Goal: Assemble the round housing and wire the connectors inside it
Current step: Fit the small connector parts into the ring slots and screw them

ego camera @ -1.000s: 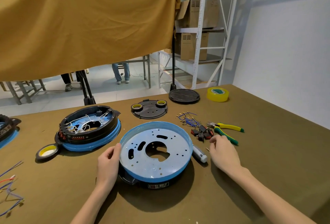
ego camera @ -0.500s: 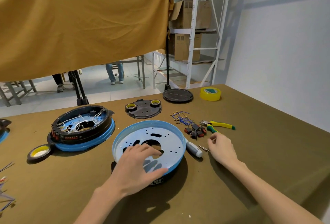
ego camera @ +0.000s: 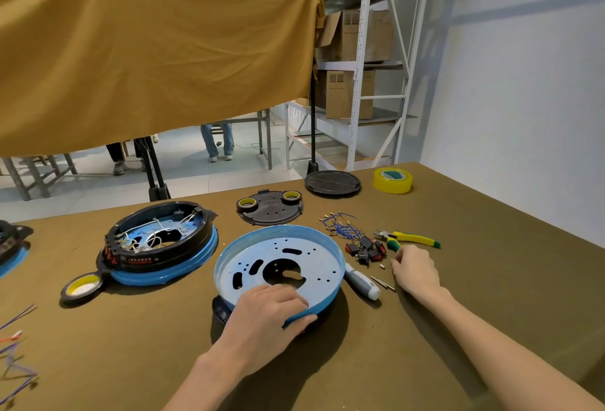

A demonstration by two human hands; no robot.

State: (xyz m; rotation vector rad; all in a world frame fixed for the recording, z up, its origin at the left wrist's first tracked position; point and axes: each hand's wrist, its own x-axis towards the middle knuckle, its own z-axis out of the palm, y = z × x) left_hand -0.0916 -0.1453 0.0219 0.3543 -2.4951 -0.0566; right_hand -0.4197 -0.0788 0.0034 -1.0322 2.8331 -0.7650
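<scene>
The round housing (ego camera: 314, 266), a blue perforated metal pan, sits on a black base (ego camera: 222, 309) at the middle of the table. My left hand (ego camera: 268, 315) grips its near rim, thumb outside and fingers inside the pan. My right hand (ego camera: 415, 271) rests on the table to the right of it, fingers loosely curled, nothing visibly held. Close to that hand lie red and black connector switches (ego camera: 366, 248), blue wires with terminals (ego camera: 340, 227) and small brass pieces (ego camera: 383, 283). A white-handled screwdriver (ego camera: 361, 281) lies against the pan's right side.
A wired black and blue housing (ego camera: 160, 240) stands at the left with a tape roll (ego camera: 82, 286) beside it. Behind are a black lid (ego camera: 270, 209), a black disc (ego camera: 332, 183) and yellow tape (ego camera: 393, 179). Yellow-green pliers (ego camera: 409, 238) lie at the right, loose wires (ego camera: 16, 345) far left.
My left hand moved from the pan's left side across its plate to the near rim, which it now grips. My right hand stayed near the connectors.
</scene>
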